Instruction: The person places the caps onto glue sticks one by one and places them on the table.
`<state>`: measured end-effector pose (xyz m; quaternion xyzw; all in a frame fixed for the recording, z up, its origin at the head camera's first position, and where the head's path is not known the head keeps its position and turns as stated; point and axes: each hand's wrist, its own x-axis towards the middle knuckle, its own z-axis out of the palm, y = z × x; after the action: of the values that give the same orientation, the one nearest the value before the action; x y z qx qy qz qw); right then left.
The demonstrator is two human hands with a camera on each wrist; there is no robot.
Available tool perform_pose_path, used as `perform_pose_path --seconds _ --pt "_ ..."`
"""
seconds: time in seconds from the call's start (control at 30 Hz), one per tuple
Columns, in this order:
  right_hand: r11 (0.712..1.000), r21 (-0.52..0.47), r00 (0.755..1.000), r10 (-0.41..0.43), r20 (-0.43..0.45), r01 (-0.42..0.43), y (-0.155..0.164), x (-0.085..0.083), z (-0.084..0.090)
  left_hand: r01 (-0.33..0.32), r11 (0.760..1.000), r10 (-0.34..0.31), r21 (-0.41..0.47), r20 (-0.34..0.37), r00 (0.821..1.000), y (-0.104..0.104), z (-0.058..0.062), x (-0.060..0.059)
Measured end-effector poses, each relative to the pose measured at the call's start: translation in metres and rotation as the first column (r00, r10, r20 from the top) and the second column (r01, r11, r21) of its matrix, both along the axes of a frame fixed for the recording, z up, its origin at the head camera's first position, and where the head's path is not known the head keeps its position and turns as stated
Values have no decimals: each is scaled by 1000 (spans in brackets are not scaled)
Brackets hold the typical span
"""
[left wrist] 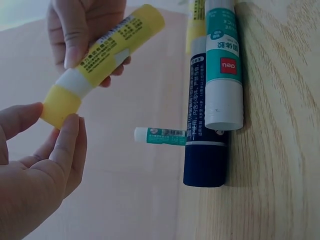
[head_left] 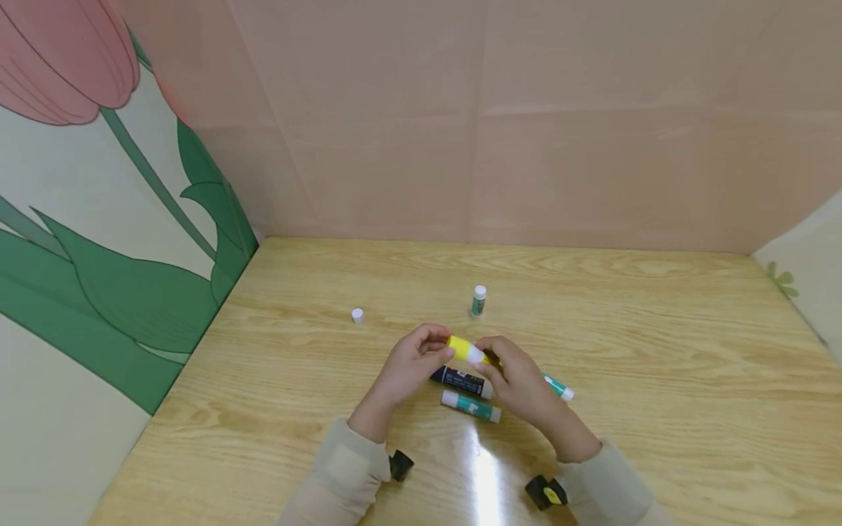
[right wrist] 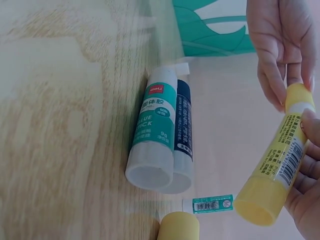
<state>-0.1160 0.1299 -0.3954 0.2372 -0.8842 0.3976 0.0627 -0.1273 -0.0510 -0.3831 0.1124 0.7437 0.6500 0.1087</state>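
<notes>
A wooden surface fills a pink-walled booth. Above it, the left hand pinches the cap end of a yellow glue stick while the right hand grips its body; a navy glue stick and a teal glue stick lie beneath.

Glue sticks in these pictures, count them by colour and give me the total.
Yellow: 2, the held yellow stick and the lying yellow stick.
Teal and white: 3, the large teal stick, the small teal stick and the upright teal stick.
Navy: 1, the navy stick.
Total: 6.
</notes>
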Motion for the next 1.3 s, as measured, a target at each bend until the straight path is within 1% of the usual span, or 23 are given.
perform_pose_path --seconds 0.27,0.33,0.47,0.53,0.6,0.73,0.8,0.97,1.3 --pt "1000 2 1000 9 11 -9 0 2 0 20 1000 -20 10 7 1000 0 -1 2" --pt "1000 6 1000 3 12 -3 0 2 0 23 1000 -23 3 10 1000 1 5 4" --pt "1000 15 1000 -7 4 7 0 2 0 18 1000 -18 -24 6 1000 2 22 11" --pt "1000 18 1000 -8 -4 8 -1 2 0 15 999 -15 -36 0 1000 3 26 13" --pt "1000 22 1000 -8 -12 8 -1 3 0 15 999 -15 -31 -3 1000 3 21 11" --pt "999 38 1000 -9 -27 10 -1 3 0 17 999 -18 -31 -11 1000 2 4 4" --pt "999 50 999 -8 -32 10 -1 3 0 19 999 -20 -39 -15 1000 2 -1 2" --pt "997 74 999 -7 -39 9 -2 3 1 22 998 -24 -66 -24 999 2 -2 1" --pt "997 71 998 -13 -69 18 -2 4 0 33 995 -36 -95 -30 999 2 -2 2"
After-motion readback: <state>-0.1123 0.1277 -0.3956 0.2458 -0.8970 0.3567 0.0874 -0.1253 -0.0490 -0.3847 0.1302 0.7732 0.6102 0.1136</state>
